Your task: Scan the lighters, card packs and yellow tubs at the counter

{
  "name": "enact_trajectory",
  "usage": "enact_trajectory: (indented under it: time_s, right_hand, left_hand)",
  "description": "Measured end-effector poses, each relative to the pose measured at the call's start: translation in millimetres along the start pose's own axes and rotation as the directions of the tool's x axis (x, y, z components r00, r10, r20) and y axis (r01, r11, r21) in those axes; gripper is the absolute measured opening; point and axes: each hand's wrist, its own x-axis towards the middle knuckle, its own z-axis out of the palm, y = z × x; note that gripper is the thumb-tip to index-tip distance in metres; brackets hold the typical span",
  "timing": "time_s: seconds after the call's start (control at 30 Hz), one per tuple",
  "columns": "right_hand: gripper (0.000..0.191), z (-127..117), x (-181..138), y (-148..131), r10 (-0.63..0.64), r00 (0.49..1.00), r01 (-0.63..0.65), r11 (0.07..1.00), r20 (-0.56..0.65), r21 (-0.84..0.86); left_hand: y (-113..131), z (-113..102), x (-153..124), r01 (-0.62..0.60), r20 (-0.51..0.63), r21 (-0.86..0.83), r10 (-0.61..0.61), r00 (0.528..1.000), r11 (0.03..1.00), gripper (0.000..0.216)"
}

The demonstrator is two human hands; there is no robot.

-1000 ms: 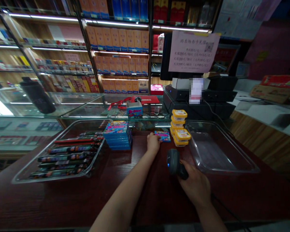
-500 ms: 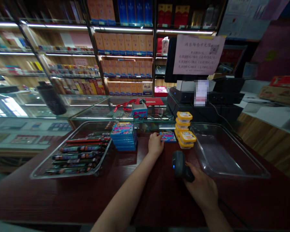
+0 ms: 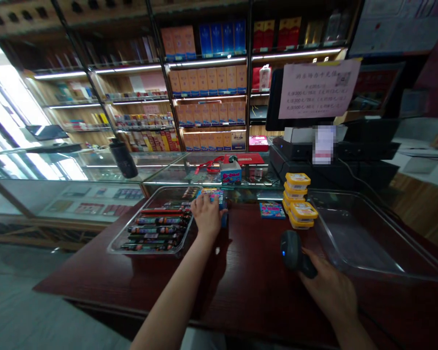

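My left hand (image 3: 207,216) reaches over the stack of blue flat packets (image 3: 219,194), its fingers apart and lying across the top. The hand covers most of the stack, and I see no packet lifted from it. In my right hand (image 3: 330,287) is a dark barcode scanner (image 3: 292,250), its head tilted up and a small blue light showing. A single blue packet (image 3: 272,210) lies flat beyond the scanner. Beside it, to the right, stand stacked yellow-lidded tubs (image 3: 302,212).
Left of the stack is a clear tray (image 3: 113,248) of dark tube-shaped packs (image 3: 156,228). Another clear tray (image 3: 354,233) lies at the right. Behind are a small open box (image 3: 230,174), a glass counter, a monitor with a paper sign (image 3: 317,90) and a black bottle (image 3: 123,158).
My left hand has left the single packet and moved left onto the packet stack. The view has swung left. The scanner remains in my right hand.
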Motion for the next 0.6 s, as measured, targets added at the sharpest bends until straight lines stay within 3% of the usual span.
enact_trajectory:
  time_s: [0.17, 0.3, 0.43, 0.6]
  right_hand:
    - [0.036, 2, 0, 1, -0.026, 0.999, 0.026, 1.000, -0.021, 0.004]
    - [0.037, 5, 0, 3, -0.053, 0.998, 0.053, 0.999, -0.043, 0.007]
    - [0.035, 5, -1, 2, -0.047, 0.998, 0.048, 0.999, -0.034, 0.023]
    - [0.036, 4, -1, 2, -0.045, 0.999, 0.045, 0.998, -0.018, 0.034]
  left_hand:
    - [-17, -10, 3, -0.170, 0.058, -0.005, 0.170, 0.984, 0.985, 0.018]
    - [-30, -13, 13, -0.344, 0.140, -0.024, 0.344, 0.929, 0.939, 0.013]
    - [-38, -13, 26, -0.376, 0.191, -0.088, 0.386, 0.902, 0.922, 0.027]
    - [-39, -29, 30, -0.484, 0.183, -0.097, 0.493, 0.851, 0.870, 0.022]
